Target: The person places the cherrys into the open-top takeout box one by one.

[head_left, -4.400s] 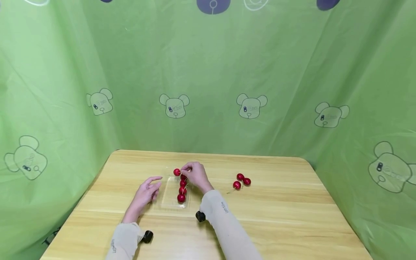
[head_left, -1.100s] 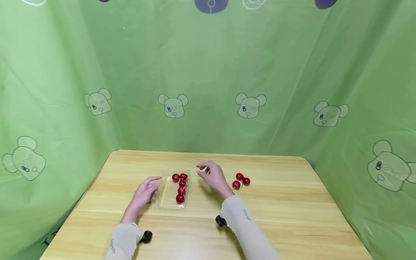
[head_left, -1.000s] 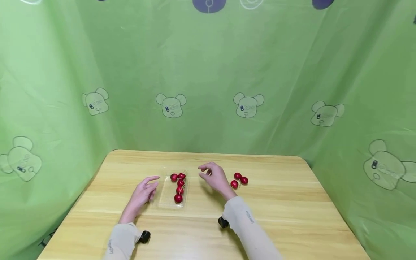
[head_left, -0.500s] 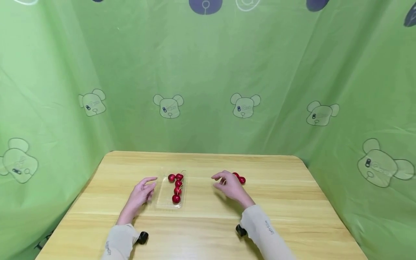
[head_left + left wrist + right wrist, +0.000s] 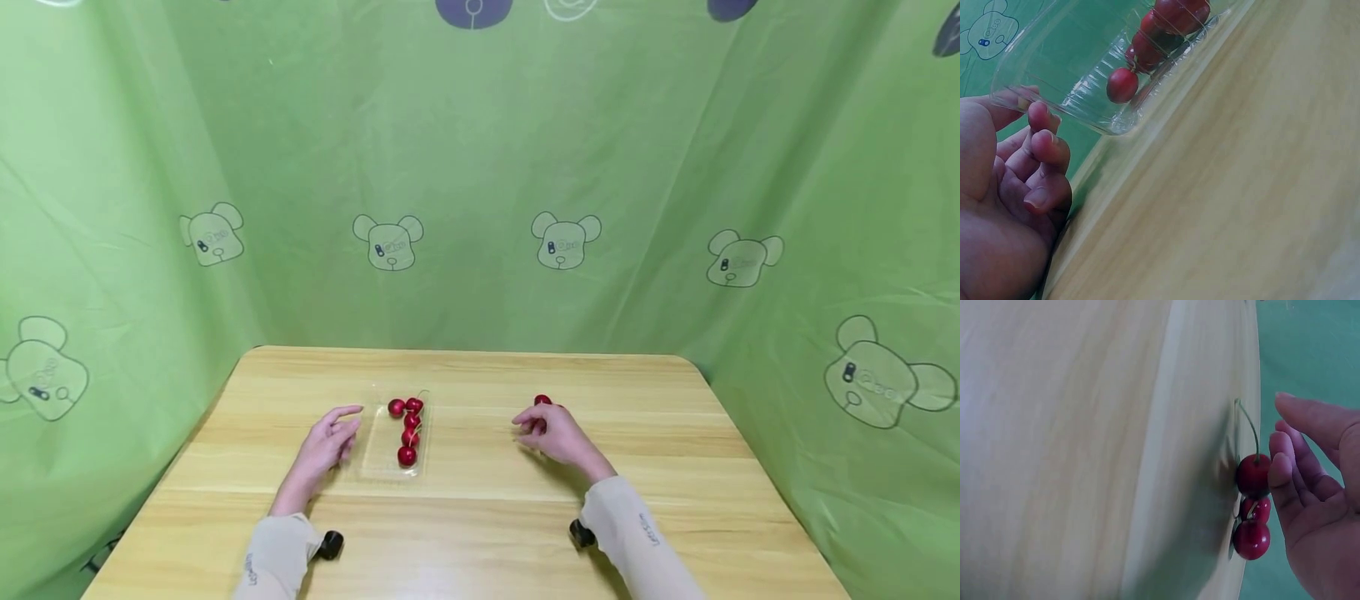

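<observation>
Clear plastic rectangular tray [image 5: 381, 450], at left, apparently part-filled with round red cherries [image 5: 407, 456]; three more red cherries [image 5: 1252, 539] remain outside, right, beside the right hand [image 5: 562, 437] (loose, grasping nothing, like the left hand [image 5: 322, 443])

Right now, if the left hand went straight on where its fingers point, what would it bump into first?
Most likely the side of the clear tray, right ahead of the left hand; I can't tell whether they already touch. The cherries lie farther along, inside the tray.
</observation>
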Motion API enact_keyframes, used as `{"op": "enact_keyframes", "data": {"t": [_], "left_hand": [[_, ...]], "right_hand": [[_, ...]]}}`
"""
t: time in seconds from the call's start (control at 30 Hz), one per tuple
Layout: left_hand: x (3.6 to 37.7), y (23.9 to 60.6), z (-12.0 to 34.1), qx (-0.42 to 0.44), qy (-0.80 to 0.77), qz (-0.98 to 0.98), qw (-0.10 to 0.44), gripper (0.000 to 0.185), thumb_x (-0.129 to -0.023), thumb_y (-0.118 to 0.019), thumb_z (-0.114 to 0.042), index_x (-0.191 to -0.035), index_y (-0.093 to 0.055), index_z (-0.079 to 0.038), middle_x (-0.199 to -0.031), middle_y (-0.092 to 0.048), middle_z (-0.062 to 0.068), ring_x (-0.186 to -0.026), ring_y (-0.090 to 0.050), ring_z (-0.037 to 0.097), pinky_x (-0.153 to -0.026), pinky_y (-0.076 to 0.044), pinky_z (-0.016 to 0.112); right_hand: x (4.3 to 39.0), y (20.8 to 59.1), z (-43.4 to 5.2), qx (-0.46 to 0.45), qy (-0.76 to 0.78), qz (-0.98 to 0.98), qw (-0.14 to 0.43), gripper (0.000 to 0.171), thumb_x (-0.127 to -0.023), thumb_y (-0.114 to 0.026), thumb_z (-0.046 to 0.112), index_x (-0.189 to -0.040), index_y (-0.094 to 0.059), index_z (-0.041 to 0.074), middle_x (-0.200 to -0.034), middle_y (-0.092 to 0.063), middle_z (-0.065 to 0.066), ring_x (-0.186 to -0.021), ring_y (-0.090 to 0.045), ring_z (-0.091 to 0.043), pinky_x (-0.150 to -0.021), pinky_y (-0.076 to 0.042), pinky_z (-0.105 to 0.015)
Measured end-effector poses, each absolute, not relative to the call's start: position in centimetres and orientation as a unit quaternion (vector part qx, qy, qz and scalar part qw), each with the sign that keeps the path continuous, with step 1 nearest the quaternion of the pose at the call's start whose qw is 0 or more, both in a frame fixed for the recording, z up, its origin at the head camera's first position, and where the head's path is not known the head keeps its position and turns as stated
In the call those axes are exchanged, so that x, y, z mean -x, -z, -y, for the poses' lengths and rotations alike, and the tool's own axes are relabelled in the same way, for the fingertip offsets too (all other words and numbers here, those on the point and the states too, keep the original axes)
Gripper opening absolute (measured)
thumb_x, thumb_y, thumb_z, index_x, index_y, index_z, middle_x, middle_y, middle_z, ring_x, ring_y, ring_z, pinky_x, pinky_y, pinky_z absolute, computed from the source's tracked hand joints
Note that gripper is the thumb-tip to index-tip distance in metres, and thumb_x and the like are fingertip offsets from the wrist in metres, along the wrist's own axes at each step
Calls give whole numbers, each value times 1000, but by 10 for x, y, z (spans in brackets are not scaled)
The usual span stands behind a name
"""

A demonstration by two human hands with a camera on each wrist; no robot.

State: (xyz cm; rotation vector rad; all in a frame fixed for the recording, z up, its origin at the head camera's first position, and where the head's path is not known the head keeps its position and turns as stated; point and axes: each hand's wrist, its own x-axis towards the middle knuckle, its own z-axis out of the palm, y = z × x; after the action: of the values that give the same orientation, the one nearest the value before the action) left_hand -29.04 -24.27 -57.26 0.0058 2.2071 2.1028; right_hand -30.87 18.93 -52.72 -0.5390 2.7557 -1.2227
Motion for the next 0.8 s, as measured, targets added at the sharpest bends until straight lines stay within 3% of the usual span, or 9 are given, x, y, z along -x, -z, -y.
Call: {"op": "enact_keyframes", "data": {"t": [0.37,0.8], "left_hand": [[290,573,242,-5,-689,-723,43,47,-106,-60,-28,-147,-51,-6,-76,-57,1,-58,-49,9,-51,-39,19],[291,574,243,-23,-683,-729,36,50,-107,-59,-29,-147,-49,-2,-73,-57,-4,-56,-48,6,-50,-37,19]], "right_hand": [[311,531,-193,167,395,-901,65,23,-84,-83,0,-106,-77,-1,-86,-71,-7,-75,-60,-16,-62,-49,-20],[312,537,-182,140,355,-923,54,10,-84,-84,3,-90,-77,7,-77,-68,0,-71,-58,-11,-66,-49,-23]]}}
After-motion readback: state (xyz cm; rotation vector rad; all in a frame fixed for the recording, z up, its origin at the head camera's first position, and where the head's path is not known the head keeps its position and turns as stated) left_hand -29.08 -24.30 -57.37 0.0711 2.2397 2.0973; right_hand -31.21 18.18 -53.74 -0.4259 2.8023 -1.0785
